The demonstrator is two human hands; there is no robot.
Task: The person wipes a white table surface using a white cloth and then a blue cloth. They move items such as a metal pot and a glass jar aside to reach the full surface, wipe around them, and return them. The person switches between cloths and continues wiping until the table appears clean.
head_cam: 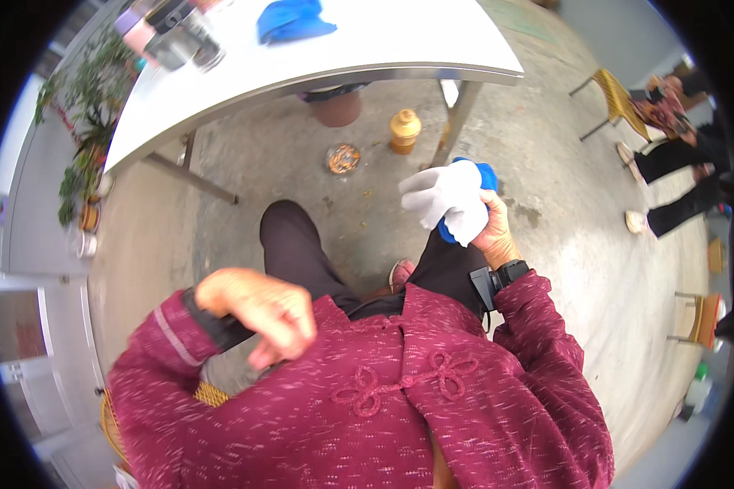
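Note:
My right hand grips a soft bundle above my right knee. It is made up of a white cloth with several lobes like glove fingers, and a blue cloth that shows behind and below it. A black device is strapped to my right wrist. In front of my maroon jacket hangs my left hand, blurred, with bent fingers; I see no object in it, but its fingertips are unclear. Another blue cloth lies on the white table before me.
Bottles and a clear jar stand at the table's left. Underneath are a bin, a yellow container and a dish of orange-brown bits. Potted plants line the left; a person and yellow chair are at right.

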